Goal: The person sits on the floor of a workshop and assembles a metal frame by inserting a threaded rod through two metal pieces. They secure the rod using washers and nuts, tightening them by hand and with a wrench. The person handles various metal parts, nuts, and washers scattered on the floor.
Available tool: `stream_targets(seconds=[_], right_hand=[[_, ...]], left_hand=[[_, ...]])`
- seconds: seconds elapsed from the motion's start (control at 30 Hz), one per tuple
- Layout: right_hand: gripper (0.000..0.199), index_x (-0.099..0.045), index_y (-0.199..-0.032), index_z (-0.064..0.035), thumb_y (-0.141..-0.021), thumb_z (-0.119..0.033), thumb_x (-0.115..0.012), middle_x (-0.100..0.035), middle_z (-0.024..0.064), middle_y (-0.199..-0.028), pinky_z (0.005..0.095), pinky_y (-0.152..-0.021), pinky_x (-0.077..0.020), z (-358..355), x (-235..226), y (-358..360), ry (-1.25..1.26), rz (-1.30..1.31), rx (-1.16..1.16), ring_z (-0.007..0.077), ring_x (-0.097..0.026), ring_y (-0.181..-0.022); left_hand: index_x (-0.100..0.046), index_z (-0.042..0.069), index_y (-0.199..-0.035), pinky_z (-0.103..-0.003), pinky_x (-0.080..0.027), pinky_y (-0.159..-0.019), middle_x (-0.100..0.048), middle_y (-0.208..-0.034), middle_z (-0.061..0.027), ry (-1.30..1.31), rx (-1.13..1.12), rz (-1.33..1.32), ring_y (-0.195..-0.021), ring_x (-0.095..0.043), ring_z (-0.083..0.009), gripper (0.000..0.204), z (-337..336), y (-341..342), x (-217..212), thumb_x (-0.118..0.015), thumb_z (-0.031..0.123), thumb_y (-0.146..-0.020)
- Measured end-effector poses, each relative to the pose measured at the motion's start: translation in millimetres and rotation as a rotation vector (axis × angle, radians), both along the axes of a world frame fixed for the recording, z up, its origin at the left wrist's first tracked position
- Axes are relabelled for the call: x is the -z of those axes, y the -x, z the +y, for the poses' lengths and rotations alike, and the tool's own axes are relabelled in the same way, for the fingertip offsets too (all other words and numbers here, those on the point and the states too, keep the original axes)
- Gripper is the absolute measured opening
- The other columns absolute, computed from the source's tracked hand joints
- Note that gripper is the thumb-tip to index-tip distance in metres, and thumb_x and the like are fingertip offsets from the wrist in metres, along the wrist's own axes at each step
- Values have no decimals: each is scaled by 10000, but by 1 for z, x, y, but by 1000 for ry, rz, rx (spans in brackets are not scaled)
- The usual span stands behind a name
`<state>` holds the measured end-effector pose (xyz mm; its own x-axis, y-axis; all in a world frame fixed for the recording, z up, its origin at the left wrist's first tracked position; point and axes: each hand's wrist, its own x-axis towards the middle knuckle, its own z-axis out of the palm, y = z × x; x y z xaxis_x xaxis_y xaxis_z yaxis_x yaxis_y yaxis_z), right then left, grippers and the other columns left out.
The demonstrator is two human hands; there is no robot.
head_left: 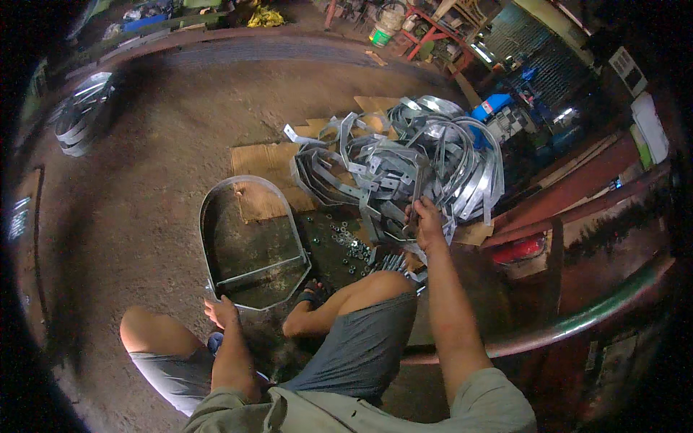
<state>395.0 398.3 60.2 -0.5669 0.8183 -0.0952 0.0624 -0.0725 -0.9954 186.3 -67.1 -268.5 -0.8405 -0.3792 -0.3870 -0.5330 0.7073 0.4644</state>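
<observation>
Head view: right hand gripping metal strap from pile; left hand loosely open, touching bent frame.

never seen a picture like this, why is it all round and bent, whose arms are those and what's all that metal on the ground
There is no machine here. A person wears a wide fisheye camera on the head, looking down, which bends straight edges near the rim. The arms rising from the lower edge are that person's own, and they sit on a dirt floor. The right hand grips a metal strap in a big pile of bent grey metal bands lying partly on cardboard. The left hand rests on the corner of a large arch-shaped metal band lying flat. Small nuts are scattered between them.
</observation>
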Motion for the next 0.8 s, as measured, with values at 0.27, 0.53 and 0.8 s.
stream_targets(seconds=[0.27, 0.53, 0.8], right_hand=[[152, -582, -1057, -55, -994, -189, -553, -632, 58, -787, 314, -607, -523, -7, -17, -7, -19, -42, -31, 165, -610, -651], [97, -589, -984, -68, -976, -162, -565, -628, 58, -779, 321, -587, -519, -7, -45, -26, -38, -51, 10, 177, -609, -645], [127, -648, -943, -110, -874, -203, -698, -612, 9, -790, 332, -593, -477, -7, -106, 16, 59, 233, 98, 177, -606, -673]], left_hand=[[-421, 67, -1447, -500, -449, -1017, -485, -1368, -261, 76, 152, 158, -1224, -526, -420, 686, 9, 7, -36, -681, 324, -866], [-483, 35, -1365, -499, -439, -1016, -525, -1333, -259, -243, 196, 166, -1210, -533, -431, 619, 9, -21, -90, -691, 293, -843], [-651, 66, -1172, -492, -494, -946, -670, -1170, -221, -424, 265, -4, -1118, -627, -401, 477, -10, -37, -69, -679, 328, -774]])
